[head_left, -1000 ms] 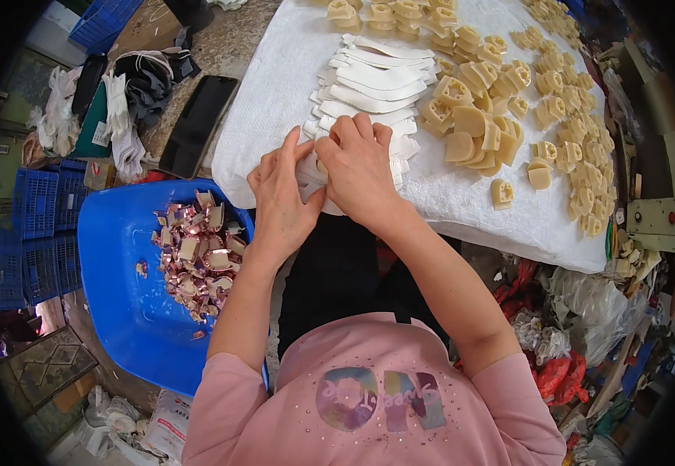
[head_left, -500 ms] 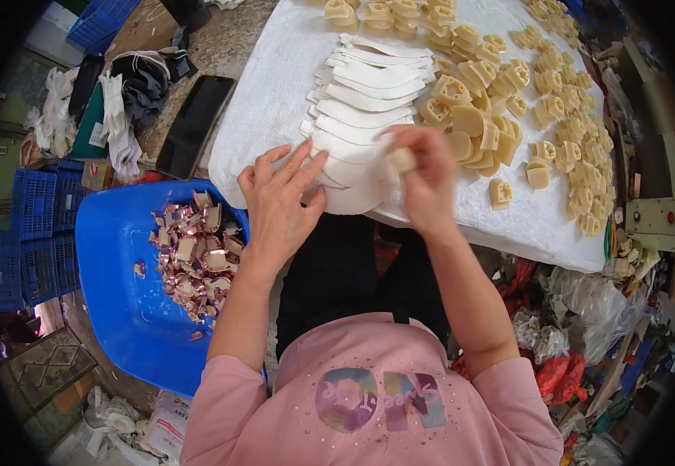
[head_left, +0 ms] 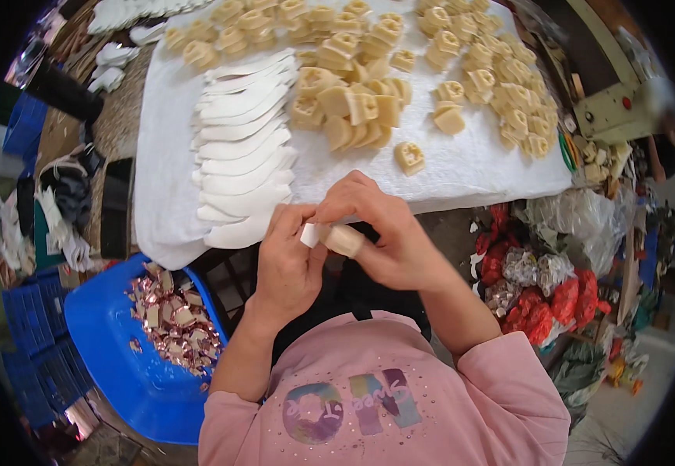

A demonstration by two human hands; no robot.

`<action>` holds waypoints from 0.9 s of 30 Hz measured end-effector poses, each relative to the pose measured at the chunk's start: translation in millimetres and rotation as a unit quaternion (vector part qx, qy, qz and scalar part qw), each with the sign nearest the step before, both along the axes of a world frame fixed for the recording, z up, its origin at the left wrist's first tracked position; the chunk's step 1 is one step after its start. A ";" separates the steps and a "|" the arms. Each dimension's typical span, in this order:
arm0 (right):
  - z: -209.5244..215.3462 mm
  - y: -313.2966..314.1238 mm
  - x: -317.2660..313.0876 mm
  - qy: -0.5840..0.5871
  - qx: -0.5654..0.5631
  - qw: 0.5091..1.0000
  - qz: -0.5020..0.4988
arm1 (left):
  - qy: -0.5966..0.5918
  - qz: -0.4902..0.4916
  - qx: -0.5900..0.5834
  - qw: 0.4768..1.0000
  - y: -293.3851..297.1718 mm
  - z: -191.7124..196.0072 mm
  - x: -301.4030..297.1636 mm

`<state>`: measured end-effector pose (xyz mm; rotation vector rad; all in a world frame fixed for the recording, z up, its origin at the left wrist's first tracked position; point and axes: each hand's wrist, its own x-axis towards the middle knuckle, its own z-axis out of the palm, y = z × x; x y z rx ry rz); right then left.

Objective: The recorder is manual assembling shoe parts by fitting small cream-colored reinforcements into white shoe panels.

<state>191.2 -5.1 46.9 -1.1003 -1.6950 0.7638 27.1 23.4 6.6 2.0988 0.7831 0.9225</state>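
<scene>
Just off the table's near edge, my two hands meet. My left hand (head_left: 289, 252) pinches a small white curved piece (head_left: 310, 235), mostly covered by the fingers. In my right hand (head_left: 380, 229) is a beige block (head_left: 343, 241), slightly blurred, close against the white piece. Whether the two touch is hard to make out. Beyond my left hand, a row of overlapping white curved pieces (head_left: 244, 182) lies on the white cloth (head_left: 162, 163). To the right of that row sits a heap of beige hollowed blocks (head_left: 353, 105).
More beige blocks (head_left: 520, 101) cover the table's far right. A blue tub (head_left: 104, 342) at my left holds shiny pinkish pieces (head_left: 182, 318). A dark phone (head_left: 116, 206) lies beside the cloth. Red plastic bags (head_left: 563, 307) are on the right, below a green-grey machine (head_left: 613, 113).
My left hand has come off the row, now with a white piece in its fingers. My right hand has brought the beige block toward me to meet it. The view has shifted right.
</scene>
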 end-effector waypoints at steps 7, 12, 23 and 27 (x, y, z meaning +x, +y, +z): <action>-44.6 -5.6 109.0 -0.221 0.006 0.962 -0.157 | -0.162 0.024 -0.382 0.909 -9.6 -12.8 6.6; -69.0 -1.8 111.7 -0.150 0.005 0.968 -0.203 | -0.299 0.039 -0.482 0.823 -11.7 -5.8 19.3; -11.1 -22.4 6.3 0.056 0.111 0.985 -0.121 | -0.396 0.088 -0.431 0.806 -21.9 6.8 19.4; -31.5 -15.1 -7.9 0.055 0.229 0.963 -0.129 | -0.388 0.018 -0.440 0.809 -30.2 24.5 15.2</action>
